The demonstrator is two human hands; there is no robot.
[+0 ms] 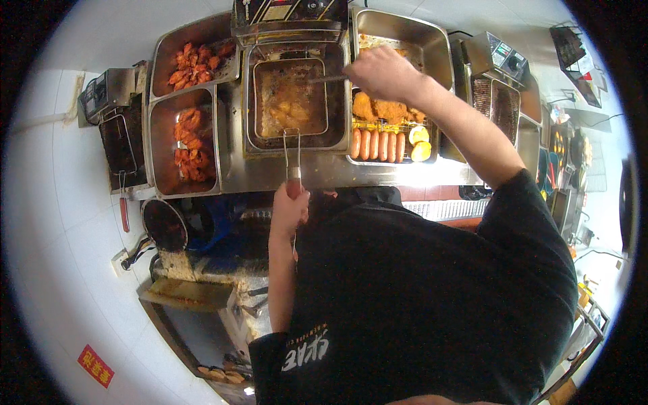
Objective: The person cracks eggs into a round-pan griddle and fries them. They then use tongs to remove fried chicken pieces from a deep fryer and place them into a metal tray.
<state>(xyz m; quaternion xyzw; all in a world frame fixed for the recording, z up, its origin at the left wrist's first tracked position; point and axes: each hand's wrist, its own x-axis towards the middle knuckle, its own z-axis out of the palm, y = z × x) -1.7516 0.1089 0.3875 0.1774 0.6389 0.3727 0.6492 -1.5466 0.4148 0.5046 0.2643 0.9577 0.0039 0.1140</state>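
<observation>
White-tiled walls point(74, 243) close in around a stainless-steel counter point(243, 177) set with pans and fryers. Nearest is a person's black short-sleeved shirt point(418, 290) with pale lettering across it. Just ahead of it, the left hand point(290, 206) is wrapped around the reddish-brown handle point(293, 187) of a rectangular wire frying basket point(325, 101). That basket sits inside a square metal fryer point(343, 128), with golden-brown pieces of food point(287, 111) lying in the oil within it. Beside the fryer, on the right, a wire-racked tray holds a row of pinkish-brown sausages point(378, 145), round yellow pieces point(420, 150) and, behind them, orange breaded pieces point(390, 111). On the left, a deep steel pan point(162, 145) holds reddish-orange fried pieces point(191, 138). Farther out, the right hand point(385, 73) has its fingers closed on a dark slender tool point(329, 79), which reaches over the basket. Beyond, another steel pan point(435, 50) has crumbs inside, near a black control box point(290, 12) at the fryer's back
</observation>
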